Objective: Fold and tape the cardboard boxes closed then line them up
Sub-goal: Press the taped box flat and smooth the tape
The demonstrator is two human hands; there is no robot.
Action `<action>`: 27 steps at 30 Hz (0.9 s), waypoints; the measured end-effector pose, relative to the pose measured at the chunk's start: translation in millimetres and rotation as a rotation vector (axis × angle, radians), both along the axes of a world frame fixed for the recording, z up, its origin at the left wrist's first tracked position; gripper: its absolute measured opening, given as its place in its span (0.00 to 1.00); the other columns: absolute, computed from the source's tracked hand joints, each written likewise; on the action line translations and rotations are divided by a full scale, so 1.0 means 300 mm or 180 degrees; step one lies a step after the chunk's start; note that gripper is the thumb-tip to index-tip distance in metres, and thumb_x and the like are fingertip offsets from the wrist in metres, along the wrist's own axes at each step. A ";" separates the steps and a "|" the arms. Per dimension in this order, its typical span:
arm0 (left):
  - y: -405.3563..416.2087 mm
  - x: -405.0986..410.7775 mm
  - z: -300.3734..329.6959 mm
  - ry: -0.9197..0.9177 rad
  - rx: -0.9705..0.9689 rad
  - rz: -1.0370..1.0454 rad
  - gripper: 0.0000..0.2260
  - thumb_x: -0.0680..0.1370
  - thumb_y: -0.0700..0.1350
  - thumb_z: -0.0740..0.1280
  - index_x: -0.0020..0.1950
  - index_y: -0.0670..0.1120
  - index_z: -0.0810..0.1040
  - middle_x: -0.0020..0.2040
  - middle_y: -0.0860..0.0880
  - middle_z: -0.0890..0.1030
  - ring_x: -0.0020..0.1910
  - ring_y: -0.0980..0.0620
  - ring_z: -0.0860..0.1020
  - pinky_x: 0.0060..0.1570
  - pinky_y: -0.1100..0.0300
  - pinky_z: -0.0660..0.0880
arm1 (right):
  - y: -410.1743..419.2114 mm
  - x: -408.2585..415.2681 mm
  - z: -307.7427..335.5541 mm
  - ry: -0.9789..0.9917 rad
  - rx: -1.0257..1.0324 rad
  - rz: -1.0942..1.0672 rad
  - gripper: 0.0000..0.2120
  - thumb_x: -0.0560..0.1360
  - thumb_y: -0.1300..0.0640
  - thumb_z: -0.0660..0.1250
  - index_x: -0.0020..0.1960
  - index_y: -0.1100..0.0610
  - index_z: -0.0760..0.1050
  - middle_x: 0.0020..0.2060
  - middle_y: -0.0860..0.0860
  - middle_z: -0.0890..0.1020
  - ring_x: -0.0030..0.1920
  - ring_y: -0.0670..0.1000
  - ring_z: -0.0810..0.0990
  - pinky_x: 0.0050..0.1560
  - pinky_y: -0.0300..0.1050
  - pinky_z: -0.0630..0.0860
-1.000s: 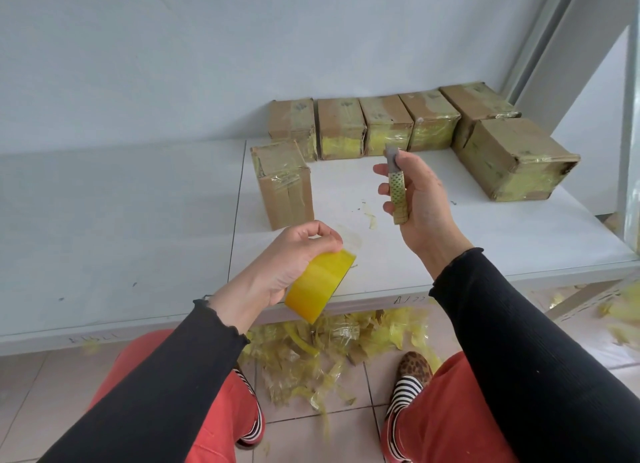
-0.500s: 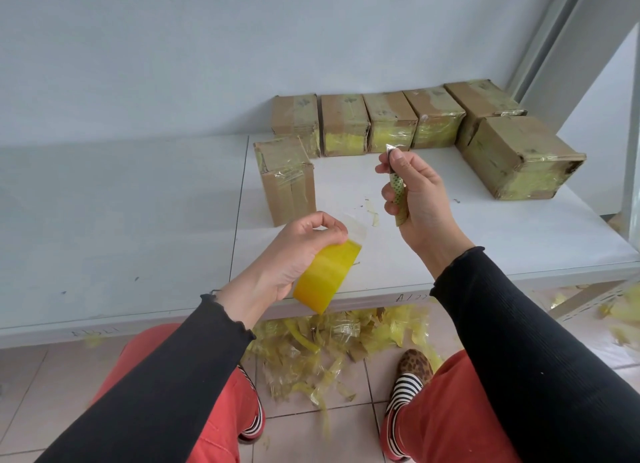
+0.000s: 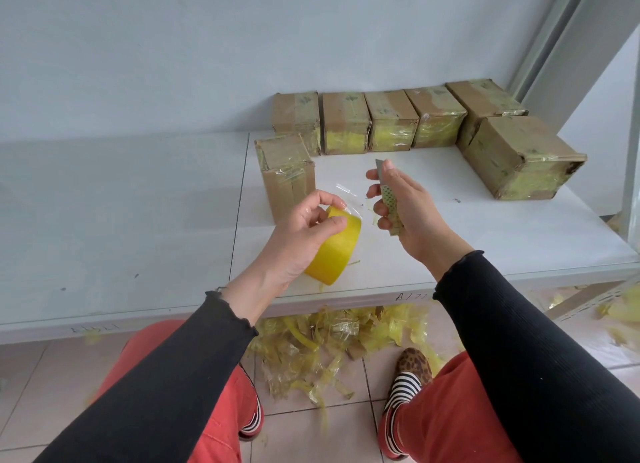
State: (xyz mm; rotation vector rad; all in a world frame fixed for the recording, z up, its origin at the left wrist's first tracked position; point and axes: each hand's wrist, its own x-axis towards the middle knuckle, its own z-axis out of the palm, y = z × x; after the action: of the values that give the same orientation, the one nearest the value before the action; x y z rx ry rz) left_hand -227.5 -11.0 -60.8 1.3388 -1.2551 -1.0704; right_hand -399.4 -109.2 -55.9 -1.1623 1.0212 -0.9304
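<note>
My left hand (image 3: pixel 304 234) grips a yellow tape roll (image 3: pixel 337 251) above the table's front edge, thumb and fingers pinching its loose clear end. My right hand (image 3: pixel 408 210) holds a green-handled utility knife (image 3: pixel 389 199) upright just right of the roll, blade tip up. A taped cardboard box (image 3: pixel 287 175) stands on end just beyond my left hand. Several taped boxes (image 3: pixel 391 121) sit in a row along the back wall. A larger taped box (image 3: pixel 523 156) lies at the right end, in front of the row.
The white table (image 3: pixel 485 241) has a seam left of the upright box and a bare left half. Yellow and clear tape scraps (image 3: pixel 332 345) are heaped on the tiled floor under the front edge. A metal shelf post (image 3: pixel 554 47) rises at the back right.
Both hands have drawn closer together. The knife has come down toward the tape roll, and my left hand has lifted the roll slightly and pulled out its loose end.
</note>
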 end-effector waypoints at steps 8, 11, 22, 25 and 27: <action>-0.013 -0.004 -0.010 -0.0477 -0.0184 -0.0105 0.08 0.82 0.41 0.69 0.60 0.50 0.80 0.35 0.63 0.77 0.37 0.58 0.72 0.41 0.65 0.69 | 0.061 0.001 0.019 0.0431 -0.0681 0.0901 0.08 0.78 0.56 0.73 0.50 0.60 0.78 0.29 0.44 0.71 0.28 0.45 0.63 0.28 0.39 0.59; -0.016 -0.007 -0.007 -0.0269 -0.0091 -0.0029 0.09 0.81 0.44 0.70 0.60 0.51 0.81 0.38 0.57 0.79 0.40 0.55 0.74 0.44 0.63 0.70 | 0.068 -0.002 0.025 0.0344 -0.1072 0.0678 0.06 0.79 0.63 0.72 0.45 0.58 0.77 0.30 0.42 0.73 0.29 0.44 0.65 0.29 0.38 0.61; -0.018 -0.021 0.008 0.0123 -0.0355 0.0266 0.11 0.83 0.41 0.67 0.59 0.54 0.85 0.58 0.39 0.82 0.51 0.56 0.76 0.54 0.68 0.72 | 0.073 -0.024 0.005 -0.0286 -0.0102 0.0349 0.13 0.83 0.49 0.65 0.62 0.53 0.83 0.48 0.50 0.79 0.31 0.47 0.66 0.28 0.39 0.60; -0.024 -0.025 -0.002 -0.0066 -0.0403 0.0308 0.09 0.83 0.42 0.67 0.57 0.52 0.85 0.44 0.53 0.81 0.42 0.56 0.72 0.46 0.64 0.69 | 0.072 -0.007 0.008 -0.0403 0.0104 0.0010 0.14 0.84 0.55 0.54 0.64 0.57 0.72 0.47 0.52 0.81 0.31 0.49 0.69 0.27 0.41 0.63; -0.022 -0.024 -0.005 -0.0181 -0.0480 0.0196 0.09 0.83 0.41 0.67 0.58 0.52 0.85 0.41 0.58 0.77 0.40 0.58 0.71 0.44 0.66 0.68 | 0.062 -0.014 0.016 -0.0116 0.0010 -0.0248 0.10 0.82 0.60 0.52 0.59 0.58 0.69 0.47 0.54 0.79 0.31 0.49 0.70 0.27 0.41 0.63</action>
State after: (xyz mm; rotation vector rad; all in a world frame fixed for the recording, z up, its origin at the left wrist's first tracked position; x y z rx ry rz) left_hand -234.7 -17.6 -62.4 1.2921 -1.3015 -0.8826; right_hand -403.7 -90.7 -50.9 -1.1055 1.0441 -1.0075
